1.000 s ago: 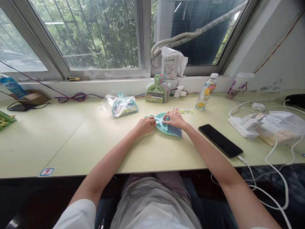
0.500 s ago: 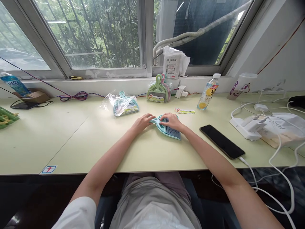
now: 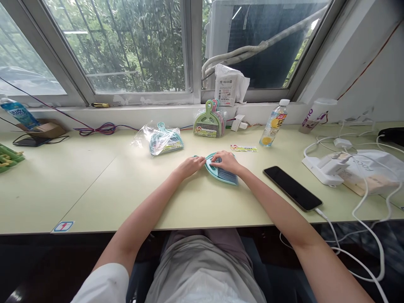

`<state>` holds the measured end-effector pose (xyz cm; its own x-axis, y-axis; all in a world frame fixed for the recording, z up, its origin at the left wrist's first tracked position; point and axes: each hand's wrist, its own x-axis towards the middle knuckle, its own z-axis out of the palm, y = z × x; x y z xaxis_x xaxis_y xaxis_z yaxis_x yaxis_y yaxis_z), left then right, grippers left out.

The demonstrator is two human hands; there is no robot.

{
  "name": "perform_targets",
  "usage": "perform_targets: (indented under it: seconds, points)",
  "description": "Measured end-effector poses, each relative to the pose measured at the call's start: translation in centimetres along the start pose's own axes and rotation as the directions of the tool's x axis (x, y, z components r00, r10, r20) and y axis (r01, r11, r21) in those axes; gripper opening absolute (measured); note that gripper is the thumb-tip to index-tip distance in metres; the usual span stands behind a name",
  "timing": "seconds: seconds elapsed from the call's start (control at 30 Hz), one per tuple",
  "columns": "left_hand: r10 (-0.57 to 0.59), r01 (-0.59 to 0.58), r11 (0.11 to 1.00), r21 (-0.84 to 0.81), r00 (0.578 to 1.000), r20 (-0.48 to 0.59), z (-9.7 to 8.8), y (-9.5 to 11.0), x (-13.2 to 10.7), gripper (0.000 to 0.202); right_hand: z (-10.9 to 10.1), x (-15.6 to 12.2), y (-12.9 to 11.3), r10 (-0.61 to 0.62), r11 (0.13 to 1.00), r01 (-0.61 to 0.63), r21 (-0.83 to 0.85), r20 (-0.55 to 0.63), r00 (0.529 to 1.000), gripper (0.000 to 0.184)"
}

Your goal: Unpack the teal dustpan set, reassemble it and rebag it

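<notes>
A small teal dustpan and brush set (image 3: 224,175) lies flat on the pale green desk (image 3: 126,189) in front of me. My left hand (image 3: 189,165) pinches the end of its handle, fingers closed on it. Over the brush my right hand (image 3: 226,161) rests with the fingers curled down onto it. A paper label strip (image 3: 243,148) lies just behind the set. A second set in a clear plastic bag (image 3: 162,140) sits to the left, and further bagged sets (image 3: 208,121) lean against the window ledge.
A black phone (image 3: 292,187) on a cable lies to the right. Beyond it are a white power strip (image 3: 325,171) with chargers, loose white cables and a white bag (image 3: 375,164). A drink bottle (image 3: 272,123) stands behind. Coloured wires (image 3: 97,128) run along the ledge.
Both hands stay on the teal set. My left hand has slid along the handle and my right hand has shifted slightly on the brush; the set has turned a little.
</notes>
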<state>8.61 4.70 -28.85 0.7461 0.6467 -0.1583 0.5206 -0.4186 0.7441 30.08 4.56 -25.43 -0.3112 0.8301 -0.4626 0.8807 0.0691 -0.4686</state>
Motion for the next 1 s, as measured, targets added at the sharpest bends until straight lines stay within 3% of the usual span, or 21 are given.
perform_targets:
  seconds: [0.13, 0.23, 0.33, 0.4, 0.47, 0.5, 0.53, 0.57, 0.63, 0.67, 0.73, 0.8, 0.9, 1.0]
  points:
    - [-0.035, 0.035, 0.991, -0.126, 0.999, 0.004, 0.4, -0.4, -0.1, 0.029, -0.2, -0.1, -0.3, -0.003, 0.999, 0.003, -0.038, 0.013, 1.0, 0.009]
    - [-0.021, 0.02, 0.993, -0.12, 1.0, -0.003, 0.5, -0.5, -0.2, 0.031, -0.2, -0.2, -0.5, -0.007, 0.998, 0.008, -0.068, 0.014, 1.0, 0.011]
    - [0.016, -0.03, 0.992, -0.124, 0.994, -0.112, 0.2, -0.1, -0.2, 0.033, -0.2, -0.3, -0.7, 0.006, 0.994, -0.009, -0.107, -0.035, 0.999, 0.011]
    - [-0.065, 0.009, 0.982, -0.187, 0.954, -0.292, -0.2, 0.4, 0.0, 0.037, -0.2, -0.3, -0.9, 0.056, 0.994, -0.067, -0.09, -0.121, 0.991, 0.012]
    - [-0.274, 0.095, 0.919, -0.383, 0.851, -0.448, -0.5, 0.9, 0.3, 0.052, -0.3, -0.2, -1.0, 0.147, 0.988, -0.153, -0.005, -0.245, 0.958, 0.015]
    - [-0.398, 0.118, 0.833, -0.54, 0.807, -0.436, -0.5, 1.2, 0.6, 0.057, -0.3, -0.1, -1.0, 0.197, 0.98, -0.19, 0.053, -0.308, 0.931, 0.017]
    - [-0.498, 0.129, 0.696, -0.707, 0.796, -0.345, -0.3, 1.5, 0.8, 0.058, -0.3, 0.0, -1.1, 0.239, 0.971, -0.214, 0.11, -0.362, 0.901, 0.02]
    - [-0.534, 0.144, 0.52, -0.842, 0.824, -0.188, -0.2, 1.8, 1.0, 0.056, -0.3, 0.0, -1.2, 0.265, 0.963, -0.219, 0.157, -0.4, 0.877, 0.022]
    - [-0.413, 0.219, 0.184, -0.958, 0.902, 0.127, 0.3, 2.4, 1.4, 0.051, -0.1, 0.1, -1.3, 0.253, 0.962, -0.178, 0.206, -0.432, 0.865, 0.023]
    - [-0.329, 0.259, 0.079, -0.962, 0.918, 0.22, 0.6, 2.7, 1.5, 0.049, 0.0, 0.1, -1.3, 0.213, 0.969, -0.134, 0.208, -0.428, 0.878, 0.022]
    - [-0.258, 0.279, -0.021, -0.96, 0.926, 0.274, 1.0, 3.1, 1.7, 0.044, 0.2, 0.2, -1.0, 0.116, 0.982, -0.045, 0.181, -0.405, 0.907, 0.019]
    - [-0.319, 0.278, -0.088, -0.957, 0.902, 0.291, 1.1, 3.1, 1.9, 0.037, 0.4, 0.3, -0.1, 0.082, 0.99, -0.032, 0.136, -0.388, 0.918, 0.02]
    - [-0.491, 0.295, -0.15, -0.944, 0.806, 0.329, 0.9, 2.1, 1.9, 0.028, 0.6, 0.3, 2.4, 0.216, 0.975, -0.217, 0.042, -0.388, 0.896, 0.029]
    - [-0.645, 0.258, -0.115, -0.959, 0.715, 0.269, 0.4, 0.5, 1.5, 0.022, 0.9, 0.3, 5.3, 0.444, 0.876, -0.479, -0.05, -0.301, 0.844, 0.051]
